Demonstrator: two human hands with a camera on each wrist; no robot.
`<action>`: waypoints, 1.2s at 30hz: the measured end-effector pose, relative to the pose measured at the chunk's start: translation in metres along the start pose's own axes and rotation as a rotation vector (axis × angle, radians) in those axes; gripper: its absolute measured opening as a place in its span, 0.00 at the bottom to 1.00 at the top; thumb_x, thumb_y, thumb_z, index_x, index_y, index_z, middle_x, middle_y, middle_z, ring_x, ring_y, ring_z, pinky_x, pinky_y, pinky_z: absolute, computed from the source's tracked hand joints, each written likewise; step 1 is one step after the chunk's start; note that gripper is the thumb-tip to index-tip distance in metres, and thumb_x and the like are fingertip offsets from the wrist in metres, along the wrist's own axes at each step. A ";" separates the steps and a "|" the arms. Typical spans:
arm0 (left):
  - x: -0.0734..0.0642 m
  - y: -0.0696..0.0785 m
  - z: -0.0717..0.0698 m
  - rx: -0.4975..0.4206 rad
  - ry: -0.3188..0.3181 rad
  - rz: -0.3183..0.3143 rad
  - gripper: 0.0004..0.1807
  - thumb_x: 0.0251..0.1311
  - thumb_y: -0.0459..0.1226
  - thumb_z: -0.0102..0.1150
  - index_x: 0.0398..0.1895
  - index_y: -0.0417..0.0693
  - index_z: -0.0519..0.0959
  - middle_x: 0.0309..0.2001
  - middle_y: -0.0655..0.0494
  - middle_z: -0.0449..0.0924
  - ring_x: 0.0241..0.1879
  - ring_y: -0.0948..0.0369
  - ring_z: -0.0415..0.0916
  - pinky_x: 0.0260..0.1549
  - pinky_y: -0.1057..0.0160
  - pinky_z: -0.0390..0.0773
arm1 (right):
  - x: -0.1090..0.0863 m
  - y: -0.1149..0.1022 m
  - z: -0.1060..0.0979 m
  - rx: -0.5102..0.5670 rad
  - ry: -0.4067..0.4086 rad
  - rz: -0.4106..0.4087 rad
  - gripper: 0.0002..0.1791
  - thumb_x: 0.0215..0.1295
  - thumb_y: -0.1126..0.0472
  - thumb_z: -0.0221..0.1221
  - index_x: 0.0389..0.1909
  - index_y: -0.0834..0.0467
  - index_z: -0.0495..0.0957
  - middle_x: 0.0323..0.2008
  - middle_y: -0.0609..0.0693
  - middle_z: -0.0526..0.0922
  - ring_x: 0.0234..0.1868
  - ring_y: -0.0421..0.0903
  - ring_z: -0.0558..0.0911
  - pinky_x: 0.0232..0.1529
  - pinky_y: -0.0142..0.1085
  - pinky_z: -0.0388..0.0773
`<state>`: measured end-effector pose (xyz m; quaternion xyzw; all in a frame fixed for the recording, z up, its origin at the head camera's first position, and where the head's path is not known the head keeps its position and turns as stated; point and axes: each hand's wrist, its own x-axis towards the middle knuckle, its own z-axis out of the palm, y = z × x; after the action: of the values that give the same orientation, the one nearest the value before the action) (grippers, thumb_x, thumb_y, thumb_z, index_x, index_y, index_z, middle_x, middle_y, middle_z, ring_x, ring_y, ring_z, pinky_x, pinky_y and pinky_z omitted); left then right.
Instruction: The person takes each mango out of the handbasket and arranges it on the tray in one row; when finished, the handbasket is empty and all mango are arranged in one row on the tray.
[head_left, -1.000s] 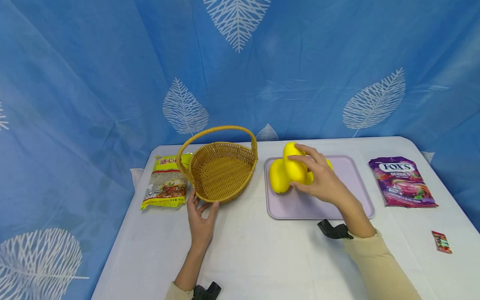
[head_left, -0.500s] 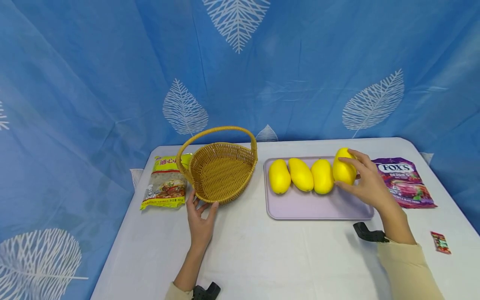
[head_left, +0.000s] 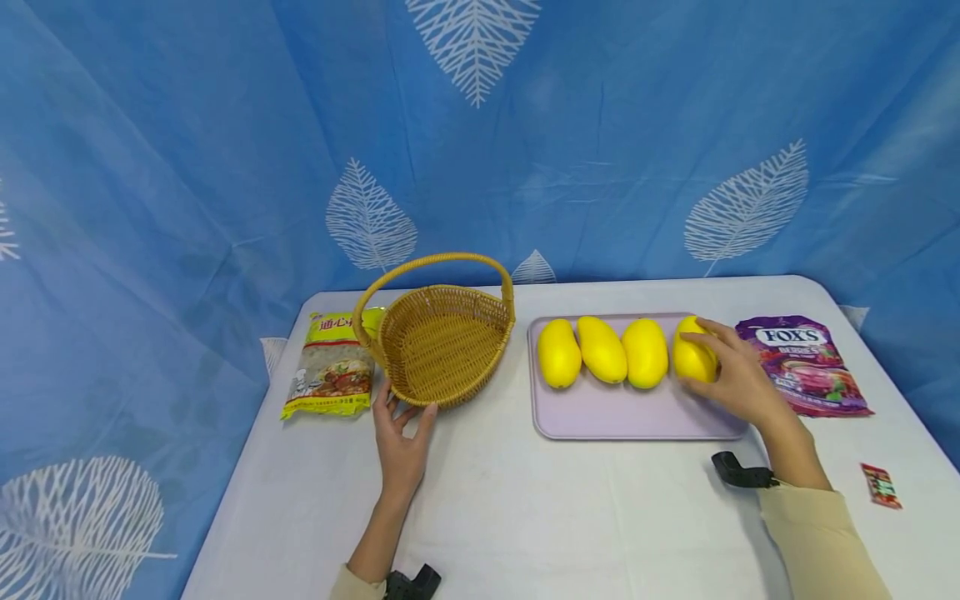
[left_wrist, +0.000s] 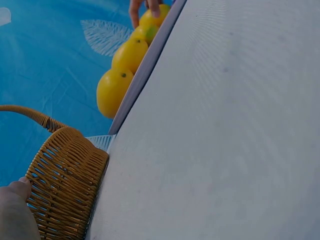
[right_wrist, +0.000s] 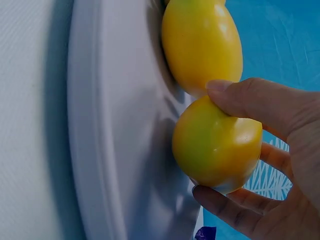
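Observation:
My right hand (head_left: pixel 735 375) holds a yellow mango (head_left: pixel 692 354) at the right end of the pale purple tray (head_left: pixel 607 421). Its thumb is on one side and the fingers on the other, as the right wrist view shows, with the mango (right_wrist: pixel 215 145) down near the tray surface. Several more yellow mangoes (head_left: pixel 602 350) lie in a row to its left on the same tray. My left hand (head_left: pixel 403 450) grips the near left side of a wicker basket (head_left: pixel 442 350), thumb and fingers spread against its wall. The basket has an arched handle and nothing in it.
A yellow food packet (head_left: pixel 333 367) lies left of the basket, partly behind its handle. To the right of the tray is a purple Fox's candy bag (head_left: pixel 806 367), and nearer me a small red wrapped sweet (head_left: pixel 881 486). A blue curtain (head_left: pixel 600 167) hangs behind the table.
My right hand has carried the mango from above the tray's left part to its right end and lowered it there. The left hand and basket have stayed in place.

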<state>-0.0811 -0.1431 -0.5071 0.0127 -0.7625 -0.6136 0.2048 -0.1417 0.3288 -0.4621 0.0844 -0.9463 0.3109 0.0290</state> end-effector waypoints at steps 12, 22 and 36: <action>-0.004 0.025 -0.003 -0.018 -0.010 0.007 0.41 0.62 0.29 0.62 0.73 0.29 0.50 0.68 0.27 0.56 0.62 0.33 0.64 0.54 0.42 0.74 | 0.003 0.001 0.004 0.005 -0.029 -0.049 0.39 0.51 0.65 0.73 0.65 0.61 0.70 0.74 0.63 0.56 0.68 0.75 0.54 0.64 0.76 0.43; -0.003 0.010 -0.002 -0.030 -0.016 0.007 0.42 0.63 0.32 0.62 0.75 0.36 0.50 0.70 0.33 0.56 0.64 0.38 0.65 0.56 0.50 0.75 | -0.003 0.003 0.005 0.007 -0.030 -0.094 0.39 0.53 0.65 0.72 0.66 0.62 0.68 0.75 0.63 0.55 0.70 0.73 0.53 0.71 0.69 0.35; -0.002 -0.009 -0.002 0.023 -0.002 -0.055 0.43 0.63 0.33 0.63 0.76 0.42 0.50 0.71 0.37 0.56 0.64 0.41 0.66 0.56 0.46 0.73 | -0.018 -0.005 0.007 0.012 0.054 -0.146 0.46 0.57 0.65 0.69 0.75 0.57 0.57 0.74 0.66 0.55 0.72 0.72 0.54 0.69 0.70 0.43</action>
<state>-0.0803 -0.1469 -0.5157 0.0355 -0.7691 -0.6101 0.1870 -0.1229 0.3231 -0.4664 0.1449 -0.9347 0.3155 0.0766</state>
